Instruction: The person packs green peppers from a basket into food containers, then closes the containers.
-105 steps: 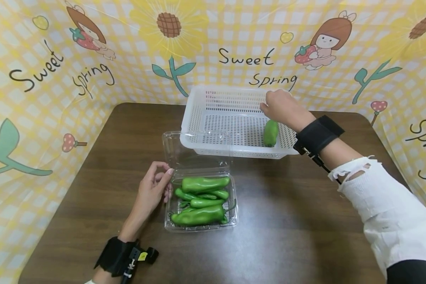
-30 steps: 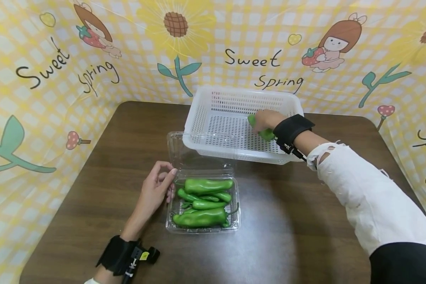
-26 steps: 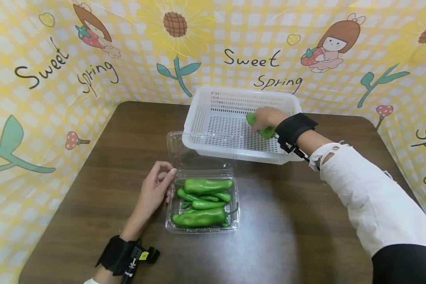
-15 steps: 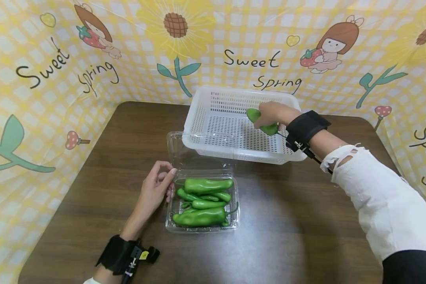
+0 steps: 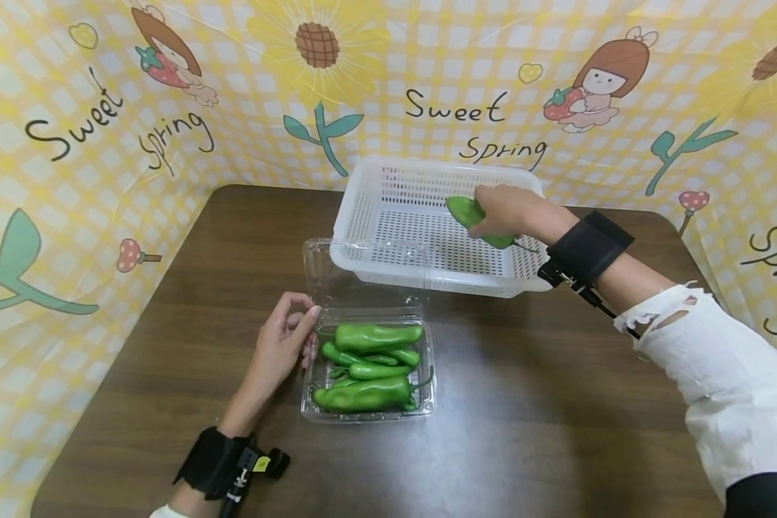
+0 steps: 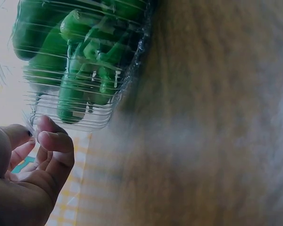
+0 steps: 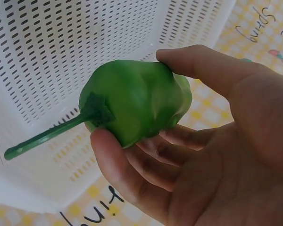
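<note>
The right hand (image 5: 501, 210) is gripping a green pepper (image 5: 467, 213) in curled fingers above the white basket (image 5: 362, 216) at the table's (image 5: 544, 432) far edge, while the left hand (image 5: 277, 350), fingers loosely bent, is touching the clear pepper-filled container (image 5: 367, 414) near the table's middle.

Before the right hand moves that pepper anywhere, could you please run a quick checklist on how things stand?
1. Grip: the right hand curls thumb and fingers round the green pepper. Ok.
2. Lift: the pepper is above the floor of the white basket, seemingly not touching it. Ok.
3. Stem: it sticks out free of the fingers. Ok.
4. Basket: nothing else visible inside it. Ok.
5. Clear clamshell box: lid open, more green peppers inside. Ok.
6. Left hand: its fingers rest at the box's left edge; firmness of hold cannot tell.
</note>
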Motion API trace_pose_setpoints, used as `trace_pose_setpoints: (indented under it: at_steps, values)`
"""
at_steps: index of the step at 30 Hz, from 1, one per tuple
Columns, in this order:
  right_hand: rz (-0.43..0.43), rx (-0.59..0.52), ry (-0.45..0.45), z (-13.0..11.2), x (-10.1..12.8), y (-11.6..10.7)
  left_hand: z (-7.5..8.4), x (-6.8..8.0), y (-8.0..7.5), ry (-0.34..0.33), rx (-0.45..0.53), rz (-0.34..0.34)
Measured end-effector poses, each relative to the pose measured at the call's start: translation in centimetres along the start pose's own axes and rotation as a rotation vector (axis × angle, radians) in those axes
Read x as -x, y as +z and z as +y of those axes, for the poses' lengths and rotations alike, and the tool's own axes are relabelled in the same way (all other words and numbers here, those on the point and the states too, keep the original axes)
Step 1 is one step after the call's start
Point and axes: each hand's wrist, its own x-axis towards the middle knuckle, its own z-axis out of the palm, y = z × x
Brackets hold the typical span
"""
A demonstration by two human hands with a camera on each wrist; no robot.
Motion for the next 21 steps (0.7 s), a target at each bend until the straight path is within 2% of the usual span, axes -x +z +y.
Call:
trace_pose_setpoints:
  at_steps: [5,10,18,21]
  values:
    - [0.059,0.055,-0.037,-0.3,1.3,0.2,0.1,0.0,0.0,0.009,-0.006,-0.005]
    - [0.119,0.056,-0.062,-0.8,3.0,0.4,0.0,0.1,-0.1,0.007,-0.012,0.005]
    - [0.25,0.06,-0.128,-1.3,6.2,0.8,-2.7,-0.7,-0.3,0.016,-0.023,0.009]
    - [0.298,0.086,-0.15,-1.7,7.2,1.2,-3.1,-0.7,-0.4,0.029,-0.022,0.01]
